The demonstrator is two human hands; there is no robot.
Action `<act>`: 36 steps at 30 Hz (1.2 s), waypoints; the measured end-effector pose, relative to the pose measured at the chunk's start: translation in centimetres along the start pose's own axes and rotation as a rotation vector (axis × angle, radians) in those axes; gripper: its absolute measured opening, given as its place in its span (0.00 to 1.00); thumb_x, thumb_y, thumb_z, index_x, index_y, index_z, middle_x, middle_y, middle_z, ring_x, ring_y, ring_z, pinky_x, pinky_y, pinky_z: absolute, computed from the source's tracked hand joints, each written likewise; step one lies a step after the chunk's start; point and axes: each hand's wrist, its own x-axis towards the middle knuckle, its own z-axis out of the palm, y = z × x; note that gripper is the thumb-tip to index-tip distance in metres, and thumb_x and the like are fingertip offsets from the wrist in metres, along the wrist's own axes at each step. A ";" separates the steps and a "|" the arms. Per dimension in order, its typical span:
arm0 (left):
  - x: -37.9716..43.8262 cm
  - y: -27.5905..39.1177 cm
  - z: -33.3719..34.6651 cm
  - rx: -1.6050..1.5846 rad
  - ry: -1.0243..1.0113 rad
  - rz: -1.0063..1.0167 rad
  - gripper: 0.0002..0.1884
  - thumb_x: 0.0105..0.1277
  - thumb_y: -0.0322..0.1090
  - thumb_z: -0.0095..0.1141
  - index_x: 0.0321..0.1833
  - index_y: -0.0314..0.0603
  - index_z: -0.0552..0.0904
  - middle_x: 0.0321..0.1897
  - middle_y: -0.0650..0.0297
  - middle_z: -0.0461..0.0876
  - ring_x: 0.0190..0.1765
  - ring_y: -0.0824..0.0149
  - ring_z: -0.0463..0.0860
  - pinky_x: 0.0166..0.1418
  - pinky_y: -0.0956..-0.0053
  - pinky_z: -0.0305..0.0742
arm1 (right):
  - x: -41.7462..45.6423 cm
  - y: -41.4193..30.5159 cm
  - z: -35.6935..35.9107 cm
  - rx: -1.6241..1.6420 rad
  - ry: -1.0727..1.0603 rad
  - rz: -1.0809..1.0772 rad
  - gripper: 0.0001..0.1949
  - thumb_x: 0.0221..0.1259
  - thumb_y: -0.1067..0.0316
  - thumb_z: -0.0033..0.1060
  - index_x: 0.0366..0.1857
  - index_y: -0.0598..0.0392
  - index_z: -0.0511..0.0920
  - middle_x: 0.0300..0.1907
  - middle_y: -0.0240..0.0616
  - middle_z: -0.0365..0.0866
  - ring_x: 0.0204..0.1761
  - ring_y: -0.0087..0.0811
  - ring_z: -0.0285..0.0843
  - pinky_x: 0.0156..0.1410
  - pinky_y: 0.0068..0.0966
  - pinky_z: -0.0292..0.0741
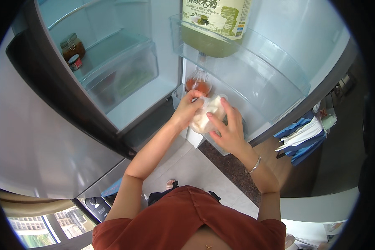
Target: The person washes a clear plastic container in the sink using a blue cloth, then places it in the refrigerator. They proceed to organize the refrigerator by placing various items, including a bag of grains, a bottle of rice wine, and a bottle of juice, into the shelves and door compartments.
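A clear plastic bag (205, 118) with something white and lumpy inside is between my hands, in front of the open fridge door. My left hand (189, 109) pinches the bag's gathered upper left edge between thumb and fingers. On the bag's right side rest the spread fingers of my right hand (229, 126), with the thumb near its lower edge; whether they grip it is hard to tell. Behind the bag, a glass bottle of reddish liquid (198, 82) stands in the lower door shelf. A large bottle of green rice wine (211, 40) fills part of the shelf above.
Left, the fridge interior holds a clip-top glass jar (72, 47), a small lidded jar (75, 62) and a translucent drawer (121, 78). The clear door shelf (237, 53) projects above my hands. Blue and white cloths (303, 134) hang at right.
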 end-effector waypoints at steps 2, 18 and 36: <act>1.4 -1.1 -1.6 0.316 -0.012 0.156 0.05 0.55 0.28 0.49 0.34 0.38 0.73 0.34 0.63 0.72 0.32 0.73 0.73 0.34 0.80 0.70 | 0.3 0.1 0.0 -0.060 0.017 -0.122 0.29 0.32 0.70 0.64 0.49 0.46 0.70 0.58 0.48 0.57 0.49 0.46 0.64 0.52 0.39 0.64; 2.3 4.4 1.6 0.331 -0.119 0.103 0.32 0.49 0.34 0.60 0.56 0.32 0.61 0.46 0.57 0.71 0.48 0.67 0.73 0.50 0.74 0.69 | 2.0 4.1 0.4 0.518 -0.016 0.435 0.41 0.38 0.68 0.67 0.60 0.55 0.53 0.61 0.46 0.53 0.61 0.41 0.55 0.63 0.32 0.57; 2.0 2.7 -0.1 1.089 0.172 0.672 0.26 0.46 0.30 0.62 0.49 0.34 0.68 0.43 0.52 0.72 0.45 0.56 0.74 0.48 0.69 0.69 | 0.8 8.4 2.4 0.188 -0.451 0.673 0.23 0.38 0.66 0.62 0.44 0.56 0.73 0.48 0.43 0.71 0.49 0.36 0.70 0.52 0.29 0.68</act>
